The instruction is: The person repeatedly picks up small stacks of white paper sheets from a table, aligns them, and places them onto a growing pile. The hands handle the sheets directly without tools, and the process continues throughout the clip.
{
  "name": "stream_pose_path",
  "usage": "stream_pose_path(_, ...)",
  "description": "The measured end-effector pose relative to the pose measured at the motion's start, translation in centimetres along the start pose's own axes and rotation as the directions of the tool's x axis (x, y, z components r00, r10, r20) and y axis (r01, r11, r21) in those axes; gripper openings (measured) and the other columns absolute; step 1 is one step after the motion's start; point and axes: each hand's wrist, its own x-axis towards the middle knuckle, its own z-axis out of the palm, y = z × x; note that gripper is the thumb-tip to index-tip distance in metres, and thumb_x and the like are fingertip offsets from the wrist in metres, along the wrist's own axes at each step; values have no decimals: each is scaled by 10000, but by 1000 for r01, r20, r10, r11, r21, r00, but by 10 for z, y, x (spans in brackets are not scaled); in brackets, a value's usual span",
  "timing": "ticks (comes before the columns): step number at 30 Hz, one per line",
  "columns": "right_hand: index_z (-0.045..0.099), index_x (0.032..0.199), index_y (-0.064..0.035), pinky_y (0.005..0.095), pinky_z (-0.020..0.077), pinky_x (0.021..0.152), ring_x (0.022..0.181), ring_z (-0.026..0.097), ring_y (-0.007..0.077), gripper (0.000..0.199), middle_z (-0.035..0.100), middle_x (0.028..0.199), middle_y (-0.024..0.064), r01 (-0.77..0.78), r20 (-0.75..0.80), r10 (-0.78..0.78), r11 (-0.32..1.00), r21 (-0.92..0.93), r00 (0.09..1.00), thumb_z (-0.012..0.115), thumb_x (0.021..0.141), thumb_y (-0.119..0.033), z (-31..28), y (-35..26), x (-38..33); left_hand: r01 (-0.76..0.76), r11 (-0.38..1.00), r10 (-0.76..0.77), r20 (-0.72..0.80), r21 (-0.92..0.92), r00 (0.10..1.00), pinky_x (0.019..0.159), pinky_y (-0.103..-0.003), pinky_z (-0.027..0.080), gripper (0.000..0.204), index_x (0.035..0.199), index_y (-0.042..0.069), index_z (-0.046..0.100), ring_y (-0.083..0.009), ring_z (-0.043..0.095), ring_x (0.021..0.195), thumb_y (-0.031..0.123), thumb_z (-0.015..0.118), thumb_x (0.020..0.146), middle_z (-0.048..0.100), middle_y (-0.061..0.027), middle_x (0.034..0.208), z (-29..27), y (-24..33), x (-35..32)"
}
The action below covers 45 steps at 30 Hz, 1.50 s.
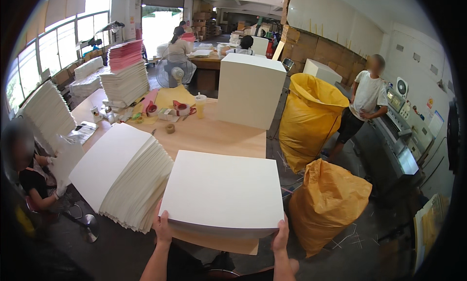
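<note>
Left grip and right grip each pinching a near corner, I hold a white paper stack at the table's front edge; uneven pressure could skew it, though I can't see its underside.

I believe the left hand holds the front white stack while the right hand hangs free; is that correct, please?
Not quite: the head view shows the right hand also holding the front white stack, at its near right corner; the left hand does hold it.
</note>
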Motion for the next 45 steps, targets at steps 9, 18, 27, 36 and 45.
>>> stream_pose_path(9,420,1614,33,375,307,1255,1501,437,248,588,482,1621,156,-27,135,50,985,-169,990,406,1175,-357,-29,6,-1,-78,997,78,35,-15,996,1235,-423,352,553,1566,-78,459,-292,493,1454,208,431,1094,517,-187,1584,-2,-22,6)
stream_pose_path(18,-9,1749,-113,284,550,869,967,666,172,939,612,1369,174,321,-85,-365,890,-323,927,651,1081,-133,-22,-176,98,-60,998,61,29,-21,998,1257,-420,311,574,1599,-72,425,-298,446,1498,261,416,1131,477,-193,1629,-6,-23,0)
stream_pose_path(27,616,1456,-6,399,554,933,983,706,349,459,668,1301,226,852,462,-800,113,-511,382,700,1030,-155,49,-262,98,-117,992,116,16,52,993,1268,-444,314,525,1552,-89,490,-328,458,1498,231,404,1144,515,-202,1608,-10,-36,7)
stream_pose_path(36,431,1628,8,368,362,1234,1498,484,272,719,519,1607,210,-55,126,78,982,-178,989,661,1071,-386,-9,-29,24,-85,996,84,-26,-25,996,1224,-427,356,549,1566,-65,462,-312,502,1439,249,417,1118,523,-197,1577,13,-3,5)
stream_pose_path(45,569,1478,35,336,392,1156,1340,561,221,569,626,1438,141,13,-147,-43,980,-199,988,506,1072,-359,5,7,4,-126,992,127,-31,33,991,1215,-434,361,546,1545,-69,476,-302,513,1420,270,393,1125,548,-185,1540,9,-19,2)
